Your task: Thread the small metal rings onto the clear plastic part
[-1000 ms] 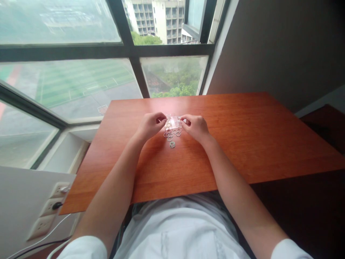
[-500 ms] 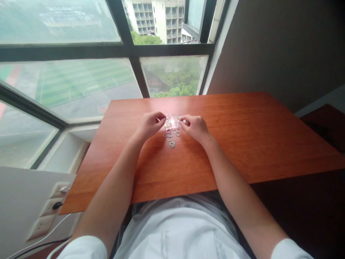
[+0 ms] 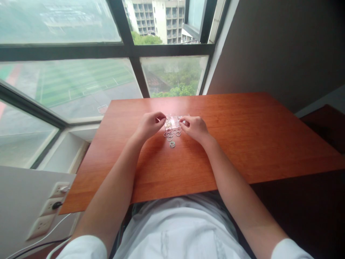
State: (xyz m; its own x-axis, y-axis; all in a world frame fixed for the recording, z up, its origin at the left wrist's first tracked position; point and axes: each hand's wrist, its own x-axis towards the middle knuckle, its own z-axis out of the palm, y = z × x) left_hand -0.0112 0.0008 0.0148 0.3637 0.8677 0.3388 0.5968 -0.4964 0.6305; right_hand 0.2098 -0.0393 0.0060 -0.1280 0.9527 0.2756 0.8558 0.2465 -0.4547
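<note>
A small clear plastic bag [image 3: 173,121] is held just above the wooden table [image 3: 242,144], near its middle. My left hand [image 3: 149,125] pinches the bag's left edge and my right hand [image 3: 196,127] pinches its right edge. Some small rings show through the plastic. Several small metal rings [image 3: 171,136] lie loose on the wood right below the bag, between my two hands, the nearest one a little apart toward me.
The table stands against a large window [image 3: 81,82] on the far and left sides, and a dark wall [image 3: 283,46] is at the right. Wall sockets with a plugged white cable [image 3: 51,208] sit low at the left.
Almost nothing moved. My right hand's fingers shifted slightly on the bag's right edge; the bag and the loose rings stay where they were.
</note>
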